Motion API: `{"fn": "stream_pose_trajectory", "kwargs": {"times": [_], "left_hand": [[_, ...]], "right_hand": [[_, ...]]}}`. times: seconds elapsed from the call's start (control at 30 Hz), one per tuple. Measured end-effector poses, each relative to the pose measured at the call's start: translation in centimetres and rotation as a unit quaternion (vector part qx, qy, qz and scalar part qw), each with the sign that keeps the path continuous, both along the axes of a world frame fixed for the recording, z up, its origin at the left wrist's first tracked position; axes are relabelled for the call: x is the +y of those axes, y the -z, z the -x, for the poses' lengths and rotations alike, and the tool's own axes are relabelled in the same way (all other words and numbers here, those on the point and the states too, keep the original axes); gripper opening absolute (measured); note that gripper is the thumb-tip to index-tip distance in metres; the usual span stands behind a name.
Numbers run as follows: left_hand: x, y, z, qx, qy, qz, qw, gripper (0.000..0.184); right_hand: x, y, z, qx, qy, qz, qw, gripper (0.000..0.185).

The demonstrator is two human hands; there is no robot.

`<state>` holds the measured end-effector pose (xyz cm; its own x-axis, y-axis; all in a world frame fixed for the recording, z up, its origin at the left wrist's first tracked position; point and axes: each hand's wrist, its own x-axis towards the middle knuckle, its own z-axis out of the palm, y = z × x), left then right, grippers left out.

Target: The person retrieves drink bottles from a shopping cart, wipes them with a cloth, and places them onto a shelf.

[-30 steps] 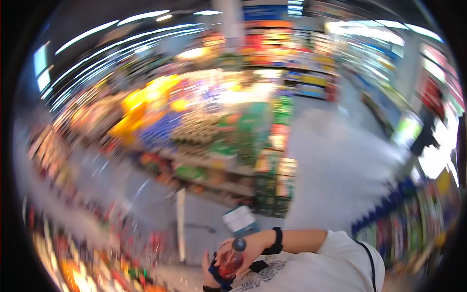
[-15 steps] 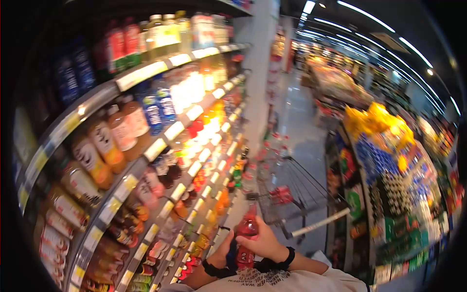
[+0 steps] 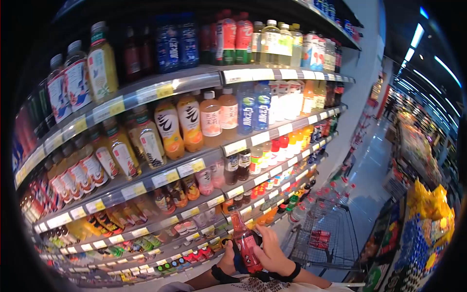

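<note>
A bottle of red drink with a dark cap stands tilted in front of my chest, its label facing me. My right hand is closed on its right side, the thumb across the label. Close against the bottle's left side is my left hand, thumb up and fingers curled. A dark blue-black object shows between my left palm and the bottle; its kind is unclear. The fingertips behind the bottle are hidden. Both wrists wear black bands.
Long shelves of bottled drinks with price tags fill the left and front. To the right stands a metal shopping cart with red-labelled packs inside. Large clear bottles stand near the shelf end. Stacked goods with yellow bags line the aisle's right side.
My view has turned left toward the shelves, so the cart and aisle sit farther right. The red drink bottle stays between my hands, with more of its label showing now.
</note>
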<state>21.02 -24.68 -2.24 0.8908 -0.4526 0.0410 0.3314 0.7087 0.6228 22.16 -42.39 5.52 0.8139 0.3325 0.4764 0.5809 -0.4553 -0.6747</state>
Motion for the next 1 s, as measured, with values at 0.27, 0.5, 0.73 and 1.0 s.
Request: {"fn": "stream_pose_trajectory", "kwargs": {"times": [0.27, 0.5, 0.73, 1.0], "left_hand": [[-2.1, 1.6, 1.9, 0.033, -0.202, -0.004, 0.979, 0.103], [0.7, 1.3, 1.9, 0.012, -0.288, 0.068, 0.955, 0.098], [7.1, -4.9, 6.6, -0.090, -0.464, 0.009, 0.881, 0.091], [19.0, -6.0, 12.4, -0.152, -0.567, -0.121, 0.800, 0.081]], "right_hand": [[-2.1, 2.2, 3.1, -0.040, -0.116, 0.052, 0.991, 0.092], [-3.0, 2.6, 2.9, 0.309, -0.261, -0.238, 0.883, 0.061], [-0.4, 5.2, -0.1, 0.613, -0.421, -0.214, 0.634, 0.056], [13.9, 3.5, 4.5, 0.290, -0.333, -0.155, 0.884, 0.067]]}}
